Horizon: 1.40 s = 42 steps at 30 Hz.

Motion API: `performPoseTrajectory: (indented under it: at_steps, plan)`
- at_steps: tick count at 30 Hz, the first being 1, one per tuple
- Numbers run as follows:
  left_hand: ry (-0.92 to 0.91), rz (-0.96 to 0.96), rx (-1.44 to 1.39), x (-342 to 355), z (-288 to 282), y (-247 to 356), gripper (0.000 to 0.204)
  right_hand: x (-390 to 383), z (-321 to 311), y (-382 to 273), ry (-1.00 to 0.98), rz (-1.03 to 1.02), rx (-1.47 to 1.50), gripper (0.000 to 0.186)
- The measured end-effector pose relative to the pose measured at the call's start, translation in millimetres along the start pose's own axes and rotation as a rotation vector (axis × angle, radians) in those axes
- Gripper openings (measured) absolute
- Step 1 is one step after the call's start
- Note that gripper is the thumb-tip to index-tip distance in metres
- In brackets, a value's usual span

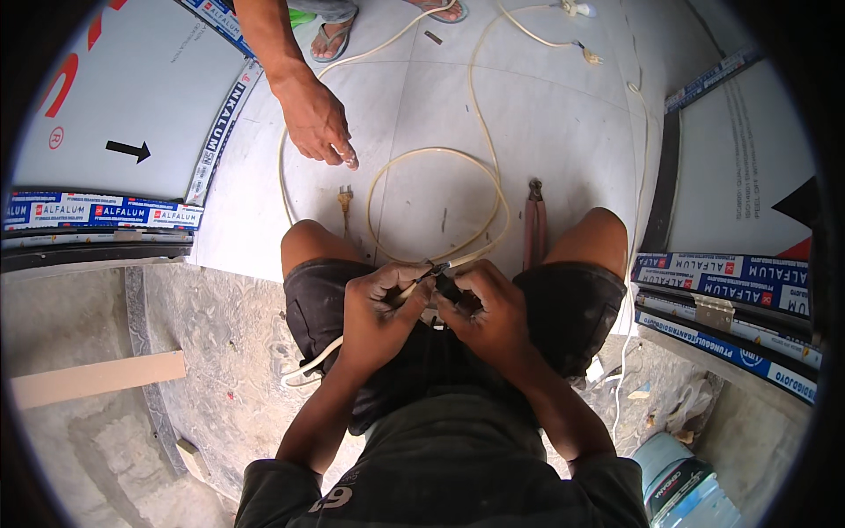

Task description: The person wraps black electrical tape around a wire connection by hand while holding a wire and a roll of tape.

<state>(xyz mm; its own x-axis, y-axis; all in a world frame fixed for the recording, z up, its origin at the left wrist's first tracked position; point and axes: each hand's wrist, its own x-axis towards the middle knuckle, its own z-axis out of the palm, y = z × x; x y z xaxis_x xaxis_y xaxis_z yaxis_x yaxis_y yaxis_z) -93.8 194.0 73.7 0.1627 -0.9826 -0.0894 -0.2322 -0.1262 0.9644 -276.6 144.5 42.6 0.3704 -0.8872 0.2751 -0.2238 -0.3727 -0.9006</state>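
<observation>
My left hand [383, 317] pinches a cream cable [410, 275] at a dark, wrapped or bared section [435, 271] above my lap. My right hand [482, 312] is closed on a small black piece [447, 287], perhaps tape, against that section, and the cable runs on past it to the upper right. Below and beyond my hands, a loop of cream cable [414, 151] lies on the pale tiles. A two-pin plug [346, 207] rests left of the loop, and long pincers with reddish handles [536, 220] lie to its right.
Another person's hand [319, 128] reaches down from upper left; their sandalled foot [333, 40] stands behind. Wrapped panels [106, 106] [748, 158] flank me. A bulb [576, 9] and plug [591, 56] lie at the back, a wooden strip [101, 378] left, a water bottle [682, 484] lower right.
</observation>
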Motion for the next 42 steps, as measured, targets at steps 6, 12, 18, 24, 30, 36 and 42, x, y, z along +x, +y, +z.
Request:
performPoseTrajectory:
  at_steps: [6, 12, 18, 24, 30, 36, 42]
  plan:
    - [0.072, -0.04, -0.204, -2.0, 15.4, 5.5, 0.009, -17.5, 2.5, -1.3, 0.065, 0.049, -0.028, 0.033]
    - [0.062, -0.017, -0.283, -0.1, 8.6, 2.2, 0.01, -17.2, -5.3, -11.3, 0.068, 0.054, -0.005, 0.031]
    - [0.024, -0.048, -0.34, 12.0, 3.6, 14.5, 0.012, -13.7, -7.0, -10.4, 0.075, -0.012, -0.05, 0.032]
    - [-0.002, -0.155, -0.307, 9.6, -0.1, 22.8, 0.016, -18.9, -13.9, -7.9, 0.085, -0.095, -0.015, 0.035]
    - [-0.018, -0.242, -0.444, 9.7, -1.8, 20.5, 0.017, -19.5, -16.6, -14.2, 0.056, -0.062, -0.017, 0.035]
    - [-0.028, -0.296, -0.512, 10.1, 2.2, 20.5, 0.019, -20.8, -17.2, -16.8, 0.077, -0.099, -0.009, 0.039]
    - [-0.044, -0.426, -0.609, 17.3, -5.5, 28.3, 0.021, -20.5, -18.5, -16.6, 0.025, -0.026, -0.029, 0.04]
